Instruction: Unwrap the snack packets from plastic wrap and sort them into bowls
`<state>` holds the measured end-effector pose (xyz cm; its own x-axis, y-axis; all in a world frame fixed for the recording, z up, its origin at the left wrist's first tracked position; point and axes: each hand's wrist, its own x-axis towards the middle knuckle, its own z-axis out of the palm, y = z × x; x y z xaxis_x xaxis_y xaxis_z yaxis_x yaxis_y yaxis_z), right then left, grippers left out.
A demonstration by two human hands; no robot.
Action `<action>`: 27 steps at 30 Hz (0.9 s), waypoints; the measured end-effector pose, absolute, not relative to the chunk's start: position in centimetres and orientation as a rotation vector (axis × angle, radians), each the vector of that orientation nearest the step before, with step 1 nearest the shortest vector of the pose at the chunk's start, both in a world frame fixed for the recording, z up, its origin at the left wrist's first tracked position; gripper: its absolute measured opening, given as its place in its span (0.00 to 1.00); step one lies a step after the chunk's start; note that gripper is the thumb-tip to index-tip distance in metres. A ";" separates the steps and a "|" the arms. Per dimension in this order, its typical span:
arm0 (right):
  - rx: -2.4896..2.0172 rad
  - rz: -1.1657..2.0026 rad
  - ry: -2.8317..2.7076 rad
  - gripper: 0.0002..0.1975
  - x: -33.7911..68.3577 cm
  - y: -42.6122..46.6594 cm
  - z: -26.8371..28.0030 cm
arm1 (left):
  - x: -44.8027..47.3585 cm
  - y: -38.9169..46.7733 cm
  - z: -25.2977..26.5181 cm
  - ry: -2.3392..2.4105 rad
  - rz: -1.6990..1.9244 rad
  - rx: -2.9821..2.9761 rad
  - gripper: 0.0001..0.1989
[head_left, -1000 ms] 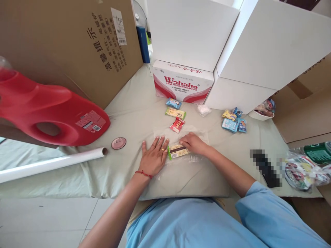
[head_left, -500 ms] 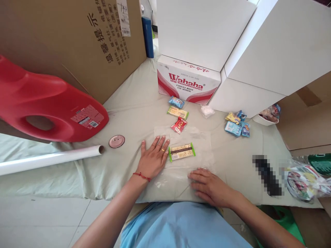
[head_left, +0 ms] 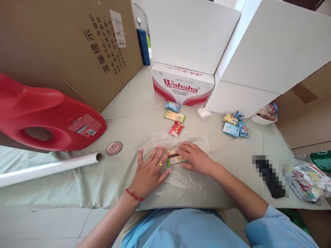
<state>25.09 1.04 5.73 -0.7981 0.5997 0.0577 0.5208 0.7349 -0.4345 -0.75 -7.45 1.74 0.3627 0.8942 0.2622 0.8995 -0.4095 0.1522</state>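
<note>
A snack bar (head_left: 175, 157) in a cream wrapper with a dark stripe and green ends lies on a clear plastic sheet or bag (head_left: 190, 179). My left hand (head_left: 150, 170), with a ring and a red cord bracelet, rests flat to its left, fingers spread, partly on the plastic. My right hand (head_left: 198, 159) lies over the bar's right part, fingers stretched across it and thumb on the near side, hiding that end. Just beyond are a red-wrapped candy (head_left: 176, 129), a second cream-and-green bar (head_left: 174, 116) and a blue packet (head_left: 173, 106).
Several small packets (head_left: 231, 128) and a pale wrapped piece (head_left: 204, 113) lie toward the back right. A Wahaha carton (head_left: 182, 88) stands behind. On the left are a red jug (head_left: 59, 119), a white tube (head_left: 51, 168) and a round pinkish lid (head_left: 114, 148). A dark blurred-out object (head_left: 271, 179) lies right.
My right hand has moved up and left from the plastic's near edge onto the bar. My left hand has shifted slightly, its thumb now farther out. The view has tilted a little.
</note>
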 end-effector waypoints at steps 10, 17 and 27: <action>-0.891 0.796 -2.672 0.17 26.5 0.3 4.4 | -4.3 -9.1 -0.9 -1.697 -0.326 -2.623 0.51; -1.366 0.472 -2.448 0.11 24.9 13.1 7.6 | -3.9 -8.9 -1.1 -1.756 -0.345 -2.597 0.44; -1.700 0.319 -2.674 0.33 16.5 20.8 5.5 | -4.0 -8.9 -1.1 -1.770 -0.363 -2.609 0.43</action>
